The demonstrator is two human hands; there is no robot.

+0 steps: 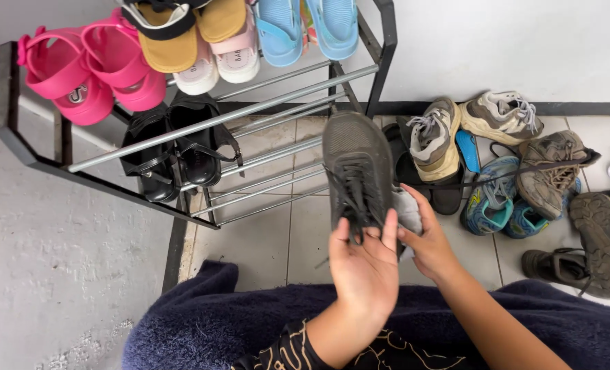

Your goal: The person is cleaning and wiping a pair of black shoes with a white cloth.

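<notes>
A black metal shoe rack stands beyond the grip and to its left, carrying pink sandals and black sandals. Right of the grip, worn sneakers lie heaped on the tiled floor. The left hand cups the heel of a dark grey sneaker, toe pointing away. The right hand pinches a pale cloth against the sneaker's side.

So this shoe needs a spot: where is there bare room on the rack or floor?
The rack's lower rails right of the black sandals are bare, as are the tiles below. The top shelf is full, and the pile right of the rack crowds the floor.
</notes>
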